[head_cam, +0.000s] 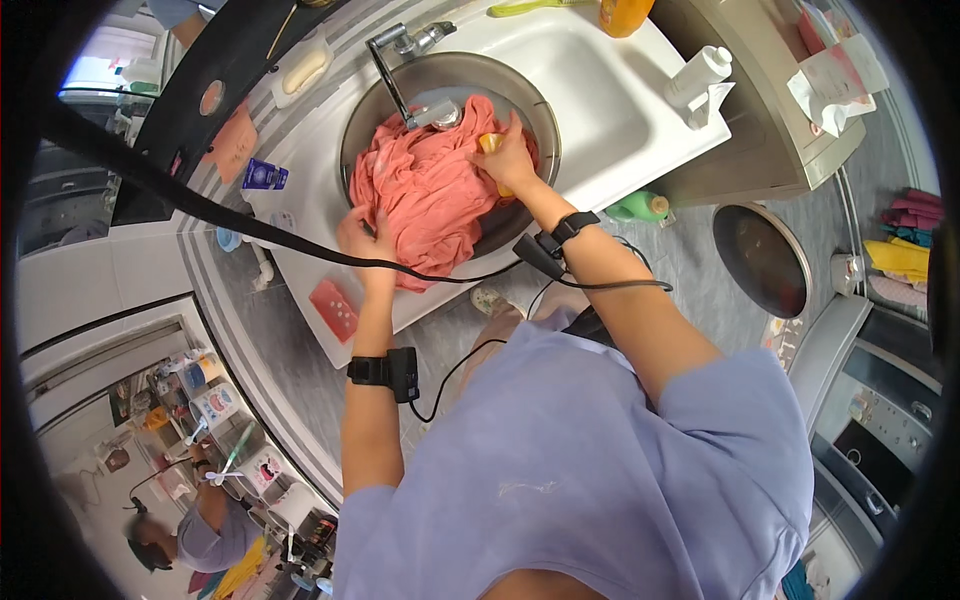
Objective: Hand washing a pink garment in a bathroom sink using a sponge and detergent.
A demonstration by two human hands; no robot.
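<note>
A bunched coral-pink cloth (427,187) lies heaped in a round metal basin (551,120) that stands on the white sink. Cloudy water shows beside the cloth at the basin's far side. My right hand (510,157) is shut on a yellow bar, perhaps soap, at the cloth's right edge. At the left edge my left hand (367,236) touches the cloth, fingers bent; whether it grips a fold cannot be told. The chrome faucet (394,75) reaches over the basin, its spout head close above the cloth.
A white bottle (697,75) and an orange bottle (625,15) stand on the sink's right part. A pale soap bar (305,71) rests in a dish at upper left. Nearby are a blue tube (265,175) and a red soap dish (334,310). A black strap crosses the view.
</note>
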